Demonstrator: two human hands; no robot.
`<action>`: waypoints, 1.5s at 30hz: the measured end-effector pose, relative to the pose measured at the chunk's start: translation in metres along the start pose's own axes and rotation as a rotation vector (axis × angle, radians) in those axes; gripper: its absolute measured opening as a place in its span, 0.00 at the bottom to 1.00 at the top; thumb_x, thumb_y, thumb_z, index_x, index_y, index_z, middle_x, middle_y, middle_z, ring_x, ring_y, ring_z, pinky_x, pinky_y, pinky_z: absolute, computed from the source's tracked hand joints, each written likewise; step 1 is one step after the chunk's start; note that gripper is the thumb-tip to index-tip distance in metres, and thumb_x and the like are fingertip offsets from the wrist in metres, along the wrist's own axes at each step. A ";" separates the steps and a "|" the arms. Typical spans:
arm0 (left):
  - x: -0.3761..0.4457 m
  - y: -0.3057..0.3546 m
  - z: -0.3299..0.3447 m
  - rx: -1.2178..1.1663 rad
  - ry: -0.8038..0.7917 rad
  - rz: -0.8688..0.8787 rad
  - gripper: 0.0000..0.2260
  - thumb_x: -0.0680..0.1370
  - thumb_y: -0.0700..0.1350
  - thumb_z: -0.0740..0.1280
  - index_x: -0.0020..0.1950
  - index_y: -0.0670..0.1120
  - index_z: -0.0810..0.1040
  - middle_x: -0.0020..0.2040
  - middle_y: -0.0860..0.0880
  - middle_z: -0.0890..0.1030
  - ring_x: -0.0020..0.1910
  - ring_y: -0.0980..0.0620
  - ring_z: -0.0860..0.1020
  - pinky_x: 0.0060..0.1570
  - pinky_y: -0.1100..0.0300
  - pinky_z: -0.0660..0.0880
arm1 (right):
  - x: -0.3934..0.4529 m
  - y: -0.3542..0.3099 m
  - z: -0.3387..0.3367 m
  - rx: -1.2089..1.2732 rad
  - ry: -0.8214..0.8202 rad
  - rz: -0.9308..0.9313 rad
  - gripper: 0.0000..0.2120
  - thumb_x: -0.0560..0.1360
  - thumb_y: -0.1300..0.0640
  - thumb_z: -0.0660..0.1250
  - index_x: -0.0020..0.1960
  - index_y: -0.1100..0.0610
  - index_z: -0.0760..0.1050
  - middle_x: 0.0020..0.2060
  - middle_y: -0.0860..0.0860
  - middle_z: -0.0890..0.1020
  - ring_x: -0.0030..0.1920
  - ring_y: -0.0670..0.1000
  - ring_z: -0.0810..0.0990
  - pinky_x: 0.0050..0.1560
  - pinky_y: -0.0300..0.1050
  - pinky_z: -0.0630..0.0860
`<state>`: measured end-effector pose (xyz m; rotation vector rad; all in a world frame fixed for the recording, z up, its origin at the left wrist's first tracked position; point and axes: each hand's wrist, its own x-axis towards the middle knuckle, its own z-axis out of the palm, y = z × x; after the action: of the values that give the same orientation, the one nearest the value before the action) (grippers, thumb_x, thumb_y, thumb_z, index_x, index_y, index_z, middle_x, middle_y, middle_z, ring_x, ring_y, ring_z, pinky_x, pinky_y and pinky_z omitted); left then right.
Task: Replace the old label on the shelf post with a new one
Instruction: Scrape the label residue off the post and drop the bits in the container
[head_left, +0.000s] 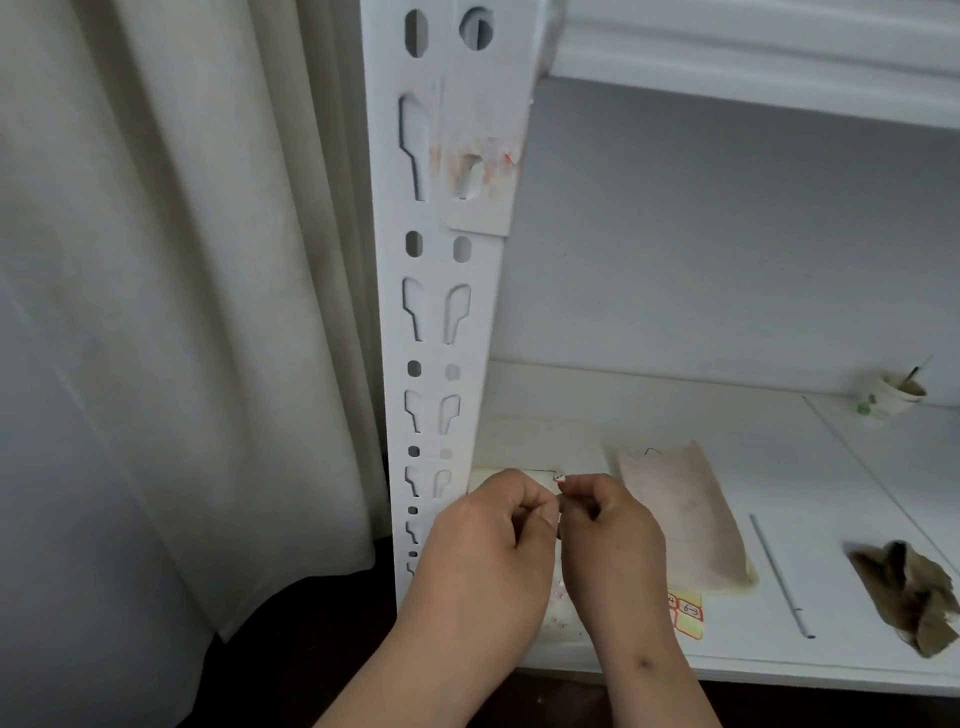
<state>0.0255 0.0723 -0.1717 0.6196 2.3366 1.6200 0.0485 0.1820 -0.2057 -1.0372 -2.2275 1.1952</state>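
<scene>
Head view. My left hand (493, 525) and right hand (608, 519) meet low in the frame, in front of the shelf board (779, 467) and just right of the shelf post (441, 322). Both hands are curled closed, fingertips pinched together on a small white label (559, 478); only its top corner shows between the fingers, with a red and dark mark on it. I cannot tell how much of it lies hidden in my grip.

The shelf post is white, upright, punched with slots and round holes. High on its right half sits the old-label patch (480, 166): smeared pinkish residue and red flecks on a white plate, well above my hands.

On the shelf board, just behind my hands, lies a pale card (519, 474), partly covered. To the right lies a pinkish curled backing sheet (691, 519). Near the front edge, touching my right wrist in the picture, is a yellow label sheet (690, 613) with red-ringed handwriting. Further right: a thin white rod (779, 571), a crumpled brown rag (914, 587), and at the back a paper cup (893, 395) with a stick in it.

A pale curtain (182, 312) hangs left of the post.
</scene>
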 end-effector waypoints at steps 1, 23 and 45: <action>0.000 0.000 -0.001 0.003 -0.003 0.003 0.08 0.79 0.44 0.63 0.40 0.50 0.77 0.28 0.53 0.76 0.25 0.59 0.70 0.30 0.65 0.70 | 0.000 0.000 0.000 -0.010 0.011 -0.005 0.10 0.76 0.61 0.61 0.51 0.50 0.79 0.44 0.46 0.83 0.45 0.48 0.81 0.47 0.45 0.78; -0.013 0.010 -0.016 -0.057 -0.021 0.004 0.11 0.76 0.41 0.64 0.36 0.53 0.76 0.27 0.57 0.75 0.25 0.60 0.70 0.31 0.64 0.70 | -0.014 -0.015 -0.005 -0.108 0.039 -0.035 0.04 0.75 0.58 0.65 0.47 0.53 0.78 0.40 0.47 0.82 0.40 0.48 0.78 0.43 0.44 0.75; -0.021 0.013 -0.028 -0.077 0.012 0.036 0.10 0.78 0.43 0.66 0.37 0.54 0.76 0.26 0.59 0.75 0.26 0.60 0.71 0.31 0.63 0.73 | -0.019 -0.018 -0.004 -0.109 0.069 -0.073 0.05 0.76 0.55 0.65 0.50 0.53 0.71 0.33 0.44 0.77 0.35 0.46 0.75 0.35 0.42 0.68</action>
<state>0.0350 0.0427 -0.1502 0.6408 2.2720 1.7241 0.0559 0.1632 -0.1889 -1.0137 -2.2781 1.0022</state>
